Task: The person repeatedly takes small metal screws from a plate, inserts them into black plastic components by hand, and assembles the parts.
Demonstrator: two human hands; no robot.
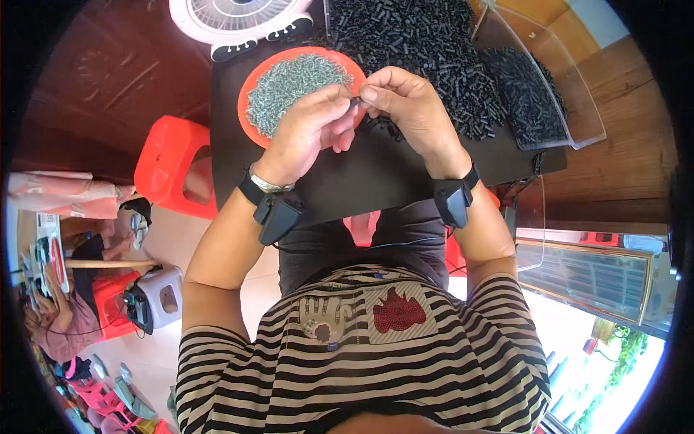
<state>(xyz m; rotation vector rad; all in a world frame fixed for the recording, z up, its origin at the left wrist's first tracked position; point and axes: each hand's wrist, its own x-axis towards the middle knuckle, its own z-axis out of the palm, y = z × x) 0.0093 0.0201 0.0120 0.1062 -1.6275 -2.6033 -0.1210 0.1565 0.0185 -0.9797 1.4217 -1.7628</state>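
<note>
My left hand [311, 126] pinches a small black plastic piece [354, 103] between thumb and forefinger, its other fingers loosely curled. Close against it, the thumb and forefinger of my right hand [408, 108] are pressed together at the piece's end; whatever they hold is too small to make out. Beneath and left of my hands sits a round orange bowl [249, 132] filled with small silvery metal pieces [289, 79] that look like springs. A large heap of short black cylindrical parts [426, 50] spreads behind and right of my right hand.
The dark table [340, 181] ends just before my lap. A clear plastic bin [589, 134] with black parts [531, 101] stands on its right. Behind the bowl is a pink-and-white fan [238, 14]. A red stool [170, 155] is left; another person [79, 304] sits farther left.
</note>
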